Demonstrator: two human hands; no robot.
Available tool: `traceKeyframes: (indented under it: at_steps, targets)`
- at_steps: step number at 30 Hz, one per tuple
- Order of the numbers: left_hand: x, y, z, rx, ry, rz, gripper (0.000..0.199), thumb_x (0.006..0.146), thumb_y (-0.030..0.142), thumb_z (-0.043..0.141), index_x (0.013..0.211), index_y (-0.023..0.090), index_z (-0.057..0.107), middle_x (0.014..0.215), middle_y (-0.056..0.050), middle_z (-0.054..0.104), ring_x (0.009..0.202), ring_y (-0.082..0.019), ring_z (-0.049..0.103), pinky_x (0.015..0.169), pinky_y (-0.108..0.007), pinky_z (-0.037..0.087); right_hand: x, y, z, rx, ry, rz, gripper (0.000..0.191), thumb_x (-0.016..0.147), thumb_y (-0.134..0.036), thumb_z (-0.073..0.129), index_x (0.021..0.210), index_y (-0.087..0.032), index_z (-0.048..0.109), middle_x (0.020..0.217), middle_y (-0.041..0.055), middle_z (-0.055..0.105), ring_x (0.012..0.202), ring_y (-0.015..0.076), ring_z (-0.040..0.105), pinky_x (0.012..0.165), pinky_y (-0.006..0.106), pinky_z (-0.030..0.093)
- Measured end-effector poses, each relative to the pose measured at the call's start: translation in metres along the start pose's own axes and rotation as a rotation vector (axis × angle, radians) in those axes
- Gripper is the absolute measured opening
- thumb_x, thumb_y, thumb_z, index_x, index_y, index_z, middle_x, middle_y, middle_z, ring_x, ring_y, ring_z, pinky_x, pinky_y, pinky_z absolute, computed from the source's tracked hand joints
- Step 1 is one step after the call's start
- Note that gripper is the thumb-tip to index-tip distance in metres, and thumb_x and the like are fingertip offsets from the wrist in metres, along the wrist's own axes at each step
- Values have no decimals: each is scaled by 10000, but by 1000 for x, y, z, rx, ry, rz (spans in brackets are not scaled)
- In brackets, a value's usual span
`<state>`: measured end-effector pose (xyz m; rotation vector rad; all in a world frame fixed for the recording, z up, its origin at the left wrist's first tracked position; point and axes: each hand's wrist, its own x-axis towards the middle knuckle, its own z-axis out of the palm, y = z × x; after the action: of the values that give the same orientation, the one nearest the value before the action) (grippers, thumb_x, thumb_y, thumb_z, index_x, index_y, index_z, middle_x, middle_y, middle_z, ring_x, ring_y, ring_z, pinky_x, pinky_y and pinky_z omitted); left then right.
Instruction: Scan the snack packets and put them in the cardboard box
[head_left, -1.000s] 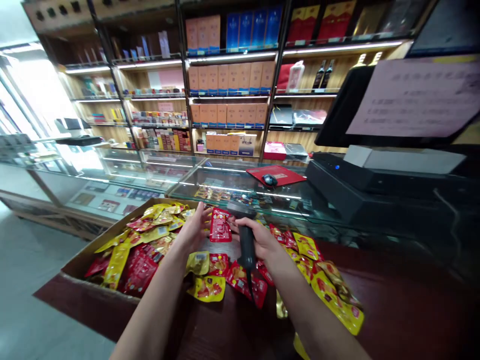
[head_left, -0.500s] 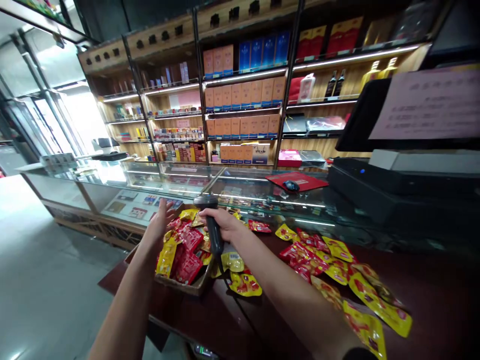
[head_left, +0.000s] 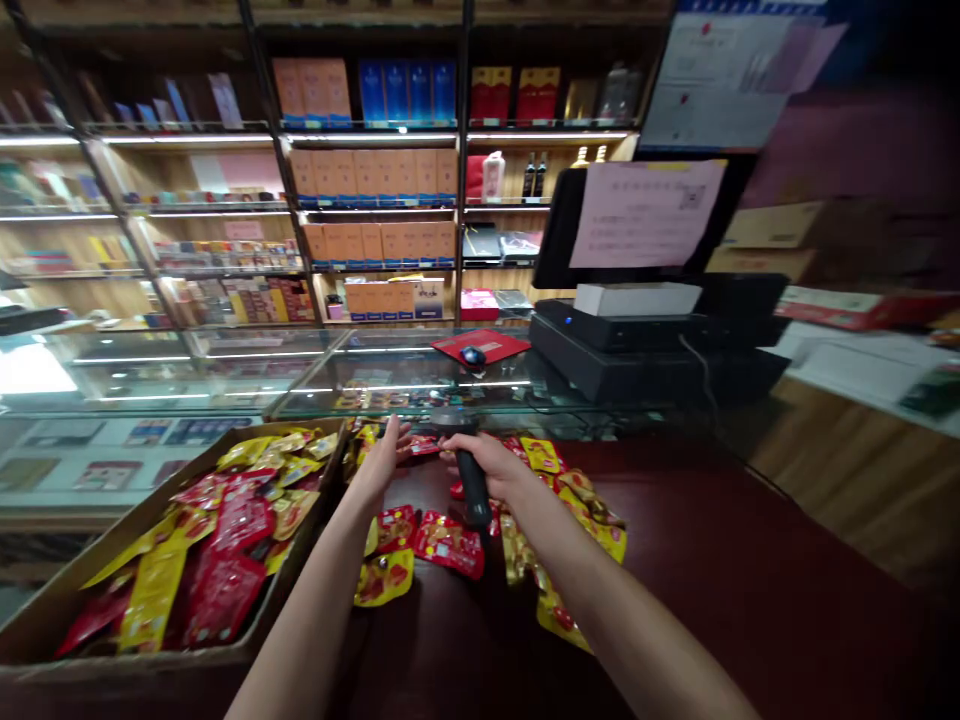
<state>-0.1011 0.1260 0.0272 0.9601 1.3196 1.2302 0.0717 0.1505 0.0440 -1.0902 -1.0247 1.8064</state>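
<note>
My right hand (head_left: 484, 462) is wrapped round the black handle of a barcode scanner (head_left: 472, 490), held above the dark red tabletop. To its left, my left hand (head_left: 384, 458) is raised with its fingers apart and nothing in it. Beneath and between my hands lie red snack packets (head_left: 450, 545) and a yellow snack packet (head_left: 385, 578). More yellow packets (head_left: 566, 610) lie under my right forearm, which partly hides them. On the left, a cardboard box (head_left: 300, 590) holds several red and yellow packets.
A glass display counter (head_left: 225, 345) runs behind the table. On it are a red mat (head_left: 510, 343) with a computer mouse (head_left: 472, 356) and a monitor (head_left: 559, 230) above a black cash drawer (head_left: 600, 350). Shelves of boxes (head_left: 375, 175) line the wall.
The view has swung right, bringing the cash drawer and the side counter into sight. The cardboard box now sits left of my left forearm. My right hand still holds the scanner.
</note>
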Motion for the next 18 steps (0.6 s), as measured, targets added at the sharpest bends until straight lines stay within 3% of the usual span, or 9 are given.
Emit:
traceKeyframes:
  at_steps: [4, 8, 14, 18]
  targets:
    - [25, -25, 51, 41, -62, -69, 709, 778, 717, 421, 1238, 204, 590, 1355, -186, 520, 1203, -347, 518, 804, -381, 475, 0, 4, -66, -40, 147, -14, 62, 626, -152, 653, 659, -146, 600, 522, -23, 558, 458, 83, 490, 459, 196, 421]
    - [41, -41, 80, 84, -89, -70, 718, 754, 713, 468, 1233, 195, 599, 1351, -188, 524, 1194, -362, 517, 805, -382, 466, 11, 12, -104, -33, 220, -4, 99, 620, -171, 667, 676, -153, 587, 532, -29, 558, 458, 83, 492, 461, 201, 422]
    - [49, -46, 87, 249, -127, 22, 610, 766, 632, 526, 1157, 183, 660, 1260, -151, 608, 1126, -328, 569, 779, -331, 464, 33, 23, -122, -56, 190, 6, 135, 609, -191, 680, 713, -146, 609, 589, -14, 588, 531, 100, 531, 524, 220, 452]
    - [47, -50, 80, 607, -177, 215, 386, 703, 504, 661, 932, 208, 756, 904, -115, 732, 870, -292, 658, 760, -311, 446, 43, 26, -128, -189, 166, -69, 108, 600, -170, 679, 688, -152, 620, 602, -16, 594, 562, 106, 525, 577, 231, 454]
